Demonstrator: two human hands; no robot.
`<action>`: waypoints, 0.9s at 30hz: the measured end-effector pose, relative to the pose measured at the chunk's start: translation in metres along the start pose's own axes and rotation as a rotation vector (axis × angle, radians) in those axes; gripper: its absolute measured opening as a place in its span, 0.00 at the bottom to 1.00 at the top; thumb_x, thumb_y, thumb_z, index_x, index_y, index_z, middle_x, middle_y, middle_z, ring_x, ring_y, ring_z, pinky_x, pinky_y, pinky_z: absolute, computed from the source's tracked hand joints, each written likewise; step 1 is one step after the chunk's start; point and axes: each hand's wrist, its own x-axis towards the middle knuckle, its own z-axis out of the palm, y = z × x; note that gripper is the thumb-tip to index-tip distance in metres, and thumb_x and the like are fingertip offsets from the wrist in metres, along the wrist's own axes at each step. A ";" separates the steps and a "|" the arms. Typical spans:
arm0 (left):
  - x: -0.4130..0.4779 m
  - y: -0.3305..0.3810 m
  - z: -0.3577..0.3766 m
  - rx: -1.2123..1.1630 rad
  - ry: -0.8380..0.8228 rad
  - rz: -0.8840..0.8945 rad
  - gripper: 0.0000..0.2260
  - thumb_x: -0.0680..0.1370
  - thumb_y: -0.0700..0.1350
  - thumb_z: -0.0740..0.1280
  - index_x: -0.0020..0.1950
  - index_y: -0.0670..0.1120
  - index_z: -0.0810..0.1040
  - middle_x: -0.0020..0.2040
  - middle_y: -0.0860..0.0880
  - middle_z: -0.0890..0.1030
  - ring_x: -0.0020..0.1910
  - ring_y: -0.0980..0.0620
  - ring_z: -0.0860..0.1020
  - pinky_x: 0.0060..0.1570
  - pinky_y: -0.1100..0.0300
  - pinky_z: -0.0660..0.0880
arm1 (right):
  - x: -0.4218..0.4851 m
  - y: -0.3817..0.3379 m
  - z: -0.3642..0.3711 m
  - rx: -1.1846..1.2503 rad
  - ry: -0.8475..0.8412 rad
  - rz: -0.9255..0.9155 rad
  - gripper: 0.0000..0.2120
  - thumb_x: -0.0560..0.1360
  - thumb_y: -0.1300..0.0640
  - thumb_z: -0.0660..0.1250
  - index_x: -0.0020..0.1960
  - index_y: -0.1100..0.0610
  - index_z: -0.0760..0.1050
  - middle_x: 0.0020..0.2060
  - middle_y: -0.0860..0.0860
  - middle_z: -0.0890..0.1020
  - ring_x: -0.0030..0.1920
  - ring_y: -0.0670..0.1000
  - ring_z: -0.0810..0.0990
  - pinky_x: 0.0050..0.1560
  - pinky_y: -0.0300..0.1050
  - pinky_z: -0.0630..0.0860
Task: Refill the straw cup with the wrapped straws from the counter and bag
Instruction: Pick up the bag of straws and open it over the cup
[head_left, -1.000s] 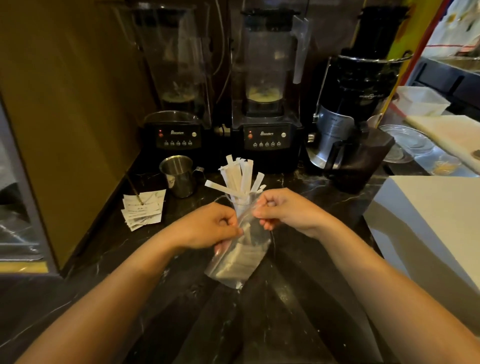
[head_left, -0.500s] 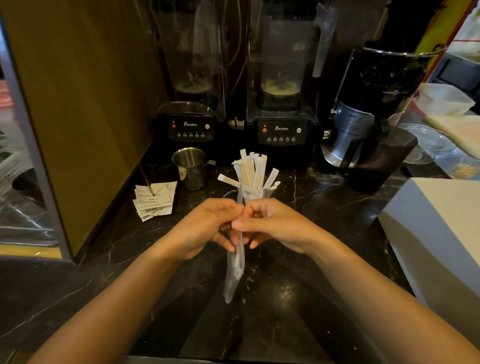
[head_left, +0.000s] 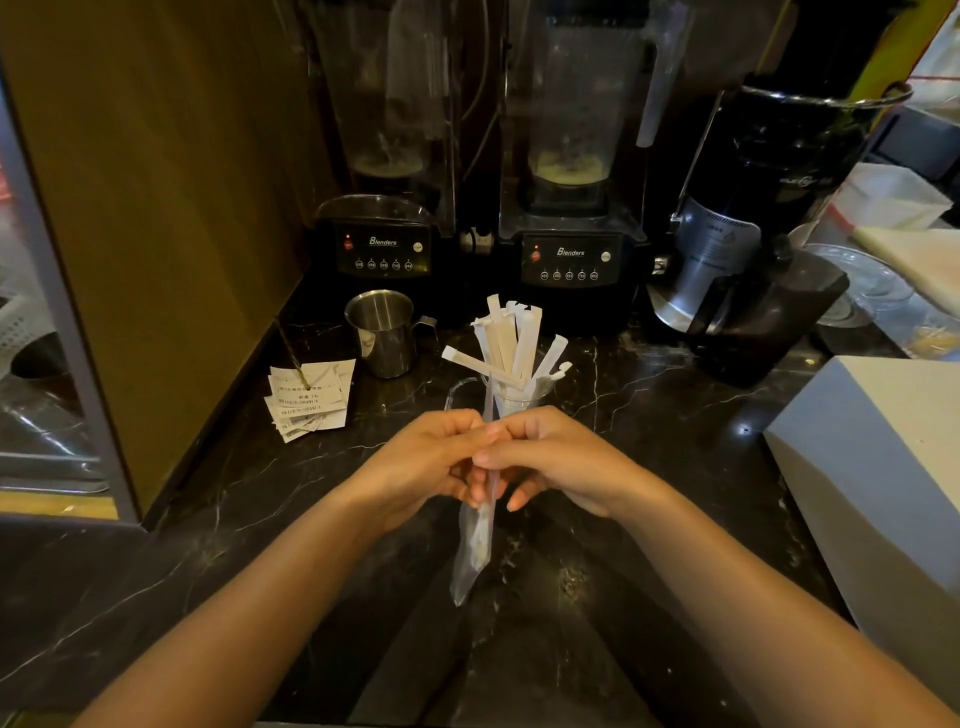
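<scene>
A clear straw cup (head_left: 514, 400) stands on the black marble counter (head_left: 649, 467), holding several paper-wrapped straws (head_left: 511, 338) that fan out above its rim. Just in front of it, my left hand (head_left: 421, 467) and my right hand (head_left: 556, 457) meet, both pinching the top of a clear plastic bag (head_left: 472, 540). The bag hangs down edge-on between my hands, and a few wrapped straws show faintly inside it. The lower part of the cup is hidden behind my fingers.
A steel jug (head_left: 384, 332) and a stack of paper slips (head_left: 311, 395) lie left of the cup. Two blenders (head_left: 571, 260) and a black juicer (head_left: 753, 260) line the back. A white box (head_left: 872, 467) fills the right side; a wooden panel walls the left.
My hands have come together from apart, and the bag has turned from flat and open-faced to a narrow edge-on strip. The view has shifted slightly closer to the counter.
</scene>
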 end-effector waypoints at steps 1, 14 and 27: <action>0.001 0.000 -0.001 -0.005 0.004 0.003 0.11 0.69 0.53 0.63 0.35 0.46 0.74 0.27 0.51 0.78 0.26 0.56 0.76 0.30 0.66 0.75 | 0.000 0.000 -0.001 0.000 0.001 0.004 0.06 0.74 0.60 0.63 0.42 0.60 0.76 0.33 0.52 0.80 0.33 0.45 0.79 0.31 0.34 0.76; 0.007 0.003 -0.001 -0.118 0.083 0.049 0.15 0.78 0.39 0.55 0.32 0.42 0.72 0.26 0.45 0.76 0.26 0.52 0.79 0.32 0.63 0.78 | 0.016 0.016 0.008 0.231 0.116 -0.093 0.15 0.76 0.64 0.56 0.33 0.59 0.74 0.24 0.49 0.80 0.27 0.47 0.76 0.30 0.37 0.70; -0.003 0.007 -0.038 0.164 0.380 0.101 0.16 0.72 0.31 0.62 0.26 0.44 0.70 0.19 0.50 0.76 0.20 0.58 0.73 0.27 0.67 0.73 | 0.012 0.016 -0.013 -0.191 0.348 -0.083 0.15 0.74 0.64 0.59 0.29 0.56 0.70 0.24 0.47 0.74 0.22 0.39 0.74 0.25 0.30 0.70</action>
